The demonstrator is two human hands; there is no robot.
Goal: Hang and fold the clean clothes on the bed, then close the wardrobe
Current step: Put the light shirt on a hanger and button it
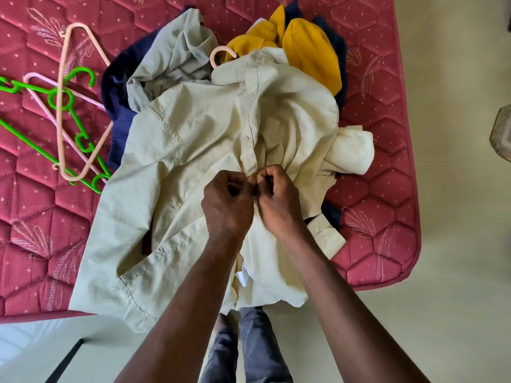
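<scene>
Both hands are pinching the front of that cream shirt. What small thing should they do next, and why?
Probably finish fastening the front where they pinch. The left hand and right hand hold the button strip of the cream shirt just below a button, and a pink hanger hook shows at the collar, so it seems readied for hanging.

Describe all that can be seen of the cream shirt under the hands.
The cream shirt is of woven cloth, creased, lying front up on other clothes on the bed. A pink hanger hook sticks out at its collar. The left hand and right hand pinch its button strip midway; one sleeve is rolled.
</scene>
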